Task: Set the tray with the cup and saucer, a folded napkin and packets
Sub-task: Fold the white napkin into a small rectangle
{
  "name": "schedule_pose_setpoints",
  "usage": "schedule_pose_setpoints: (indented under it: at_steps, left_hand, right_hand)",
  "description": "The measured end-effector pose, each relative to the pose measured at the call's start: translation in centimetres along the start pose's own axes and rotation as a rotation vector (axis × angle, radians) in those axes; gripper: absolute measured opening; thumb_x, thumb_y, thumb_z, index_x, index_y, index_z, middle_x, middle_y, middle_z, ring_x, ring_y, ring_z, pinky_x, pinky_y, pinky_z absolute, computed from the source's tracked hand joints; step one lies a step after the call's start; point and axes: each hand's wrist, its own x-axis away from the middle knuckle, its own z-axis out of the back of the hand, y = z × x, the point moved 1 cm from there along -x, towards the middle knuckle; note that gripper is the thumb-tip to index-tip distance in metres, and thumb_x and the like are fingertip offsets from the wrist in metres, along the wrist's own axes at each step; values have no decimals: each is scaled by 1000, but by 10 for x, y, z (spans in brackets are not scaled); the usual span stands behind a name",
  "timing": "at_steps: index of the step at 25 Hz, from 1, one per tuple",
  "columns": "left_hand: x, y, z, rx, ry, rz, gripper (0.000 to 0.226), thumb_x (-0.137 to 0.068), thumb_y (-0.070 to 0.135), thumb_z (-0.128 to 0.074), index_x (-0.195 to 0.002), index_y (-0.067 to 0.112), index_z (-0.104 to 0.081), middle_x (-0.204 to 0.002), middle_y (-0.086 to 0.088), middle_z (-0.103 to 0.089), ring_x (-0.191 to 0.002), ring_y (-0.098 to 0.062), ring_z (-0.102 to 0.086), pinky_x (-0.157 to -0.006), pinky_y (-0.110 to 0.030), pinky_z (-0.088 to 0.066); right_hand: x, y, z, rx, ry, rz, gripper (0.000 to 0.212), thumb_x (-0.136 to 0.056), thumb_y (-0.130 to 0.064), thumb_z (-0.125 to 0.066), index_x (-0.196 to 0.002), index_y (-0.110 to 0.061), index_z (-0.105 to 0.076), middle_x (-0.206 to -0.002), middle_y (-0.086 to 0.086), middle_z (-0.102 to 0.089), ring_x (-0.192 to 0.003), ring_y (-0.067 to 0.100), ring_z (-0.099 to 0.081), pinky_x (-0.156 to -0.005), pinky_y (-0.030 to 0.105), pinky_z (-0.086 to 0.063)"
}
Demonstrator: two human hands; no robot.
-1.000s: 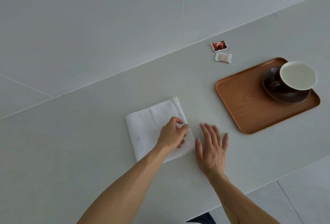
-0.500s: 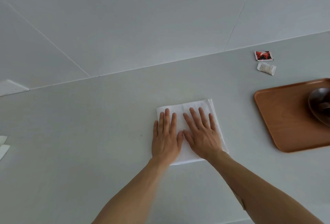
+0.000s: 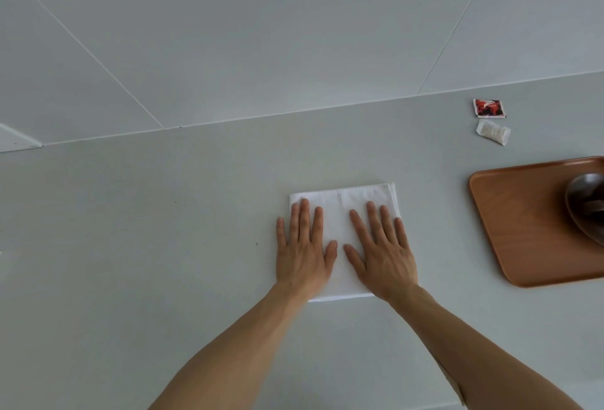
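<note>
A white folded napkin (image 3: 341, 210) lies flat on the grey table in the middle of the view. My left hand (image 3: 302, 251) presses flat on its left half and my right hand (image 3: 382, 251) on its right half, fingers spread, holding nothing. To the right sits a brown wooden tray (image 3: 510, 229), cut off by the frame edge. On it stands a dark saucer (image 3: 585, 207), only partly in view; the cup is out of frame. A red packet (image 3: 488, 108) and a white packet (image 3: 493, 131) lie on the table behind the tray.
The grey table (image 3: 163, 246) meets a pale wall along its far edge. A small white object (image 3: 16, 140) sits at the far left against the wall.
Both hands have slid apart across the napkin, left hand to the left and right hand to the right, staying flat. A second ago the left hand pinched the napkin and the right lay beside it.
</note>
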Motion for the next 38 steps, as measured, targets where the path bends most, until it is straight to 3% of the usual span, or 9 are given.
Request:
schedule_pose_setpoints:
  at_steps: [5, 10, 15, 19, 23, 28, 31, 34, 38]
  left_hand:
    - [31, 14, -9, 90, 43, -114, 64, -101, 44, -22, -153, 9, -14, -163, -14, -3, -150, -26, -1, -120, -46, -17]
    - [29, 14, -12, 24, -2, -93, 69, -99, 50, -20, -154, 10, -4, -161, -18, 5, -149, -29, 7, -121, -47, -10]
    - [5, 2, 2, 98, 45, -28, 69, -98, 50, -16, -153, 10, -7, -162, -15, -2, -149, -29, -3, -120, -47, -13]
    - [-52, -17, 18, 41, -24, 21, 69, -96, 54, -5, -151, 16, 14, -160, -10, 20, -148, -26, 17, -120, -48, 5]
    - [-62, -39, 10, 7, -51, -36, 71, -94, 58, -5, -151, 22, 17, -160, -5, 23, -147, -20, 18, -119, -48, 9]
    - [-64, -36, 14, -39, -27, -51, 73, -95, 59, -16, -154, 18, -5, -163, -10, -1, -148, -28, -7, -117, -50, -13]
    - [-73, -37, 33, -49, 20, -79, 65, -92, 58, -41, -141, 15, -35, -145, -12, -36, -120, -32, -42, -90, -44, -43]
    - [-84, -39, 48, 198, -93, -38, 57, -85, 47, -64, -128, 14, -47, -125, -8, -45, -104, -27, -53, -75, -39, -49]
    - [-95, -40, 65, 285, -268, 9, 39, -82, 27, -67, -117, 20, -52, -116, -1, -61, -98, -23, -58, -74, -35, -49]
  right_hand:
    - [29, 10, -8, -59, 22, -89, 73, -96, -61, -20, -155, -25, 4, -165, 4, 5, -151, 21, 9, -122, 41, 1]
    - [29, 6, -5, -54, -30, -86, 74, -96, -61, -19, -154, -26, 10, -164, 3, 13, -150, 20, 15, -123, 43, -1]
    - [-6, 3, 21, -36, 83, -70, 65, -97, -55, -23, -151, -18, -27, -156, 8, -33, -145, 31, -26, -118, 53, -21]
    - [-69, 13, 29, 14, -38, 11, 68, -98, -59, -12, -155, -25, 3, -165, 0, 5, -150, 24, 15, -121, 50, 6]
    - [-74, 28, 15, 30, -56, 48, 68, -94, -63, -2, -153, -32, 12, -164, -4, 12, -149, 21, 16, -122, 48, 5]
    - [-77, 25, 22, 6, -44, 61, 62, -99, -55, -16, -155, -31, -5, -165, -1, -3, -151, 26, -2, -121, 48, -5]
    - [-85, 34, 51, 9, -48, 139, 54, -96, -46, -44, -147, -30, -34, -156, 1, -32, -135, 28, -35, -106, 45, -35]
    - [-87, 39, 68, 30, -124, 174, 53, -90, -45, -60, -138, -31, -44, -137, -2, -48, -117, 23, -46, -91, 38, -43]
    - [-99, 30, 84, 49, -260, 120, 50, -84, -42, -66, -129, -31, -47, -110, -3, -63, -111, 23, -44, -89, 37, -37]
